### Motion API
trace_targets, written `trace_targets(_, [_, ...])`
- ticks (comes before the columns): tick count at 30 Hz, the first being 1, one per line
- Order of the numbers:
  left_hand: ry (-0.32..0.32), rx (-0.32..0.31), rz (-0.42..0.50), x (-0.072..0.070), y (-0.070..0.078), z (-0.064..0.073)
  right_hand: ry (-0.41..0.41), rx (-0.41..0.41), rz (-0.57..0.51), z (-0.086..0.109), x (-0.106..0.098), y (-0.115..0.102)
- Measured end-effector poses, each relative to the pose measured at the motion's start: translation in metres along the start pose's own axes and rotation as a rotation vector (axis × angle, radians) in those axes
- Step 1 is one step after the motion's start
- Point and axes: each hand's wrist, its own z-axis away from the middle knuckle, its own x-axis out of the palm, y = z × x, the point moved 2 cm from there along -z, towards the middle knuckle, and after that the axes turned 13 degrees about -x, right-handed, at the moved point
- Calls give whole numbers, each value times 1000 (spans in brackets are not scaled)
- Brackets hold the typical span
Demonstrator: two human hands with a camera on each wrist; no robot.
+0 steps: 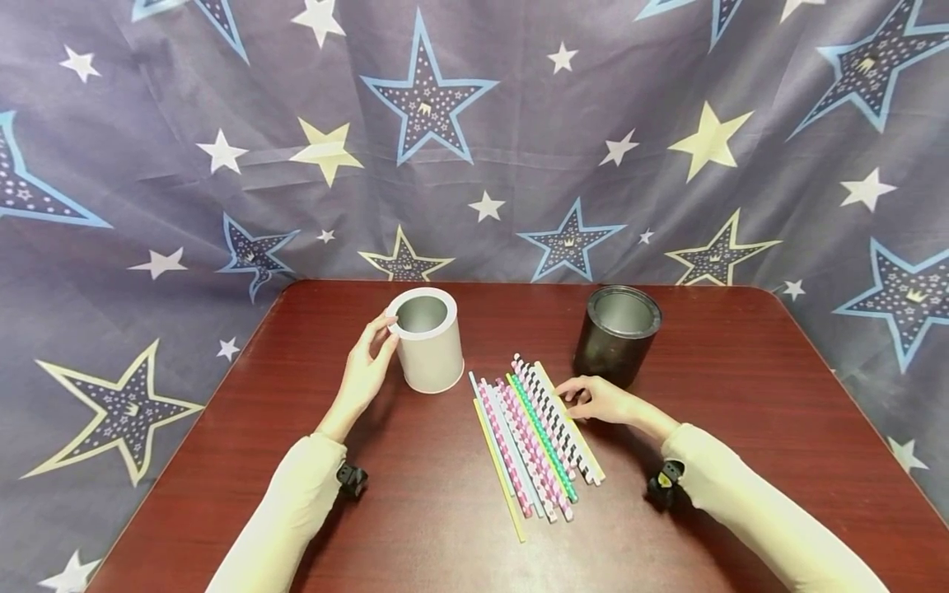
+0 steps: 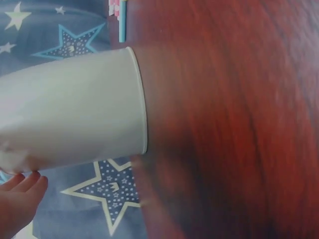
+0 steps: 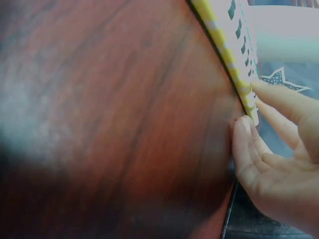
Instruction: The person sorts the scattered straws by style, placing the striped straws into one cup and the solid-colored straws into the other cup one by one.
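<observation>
My left hand touches the upper left side of a white cylindrical container, its fingertips at the rim. In the left wrist view, extended fingers meet the container's edge. The container stands upright, and its visible inside is grey. Right of it lies a loose row of patterned paper straws in pink, green, black-and-white, blue and yellow. At the row's right edge, my right hand pinches a yellow-striped straw near its far end. That straw still lies alongside the others.
A black cylindrical container stands upright just behind the right hand. Both containers and the straws are on a dark red wooden table. A grey cloth with stars hangs behind the table and around its sides.
</observation>
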Motion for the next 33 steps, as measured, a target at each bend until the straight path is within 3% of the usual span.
trace_targets(6, [-29,-96,107,4,1,2,24,12,-9,-1,3,-1])
trace_targets(17, [-4,-113,108,5,-1,2,21,42,-34,-3,3,-2])
trace_targets(28, [1,-106,89,5,-4,2,28,54,171,-5,4,-5])
trace_targets(33, [7,-97,93,4,-20,-5,21,47,249,-6,5,-7])
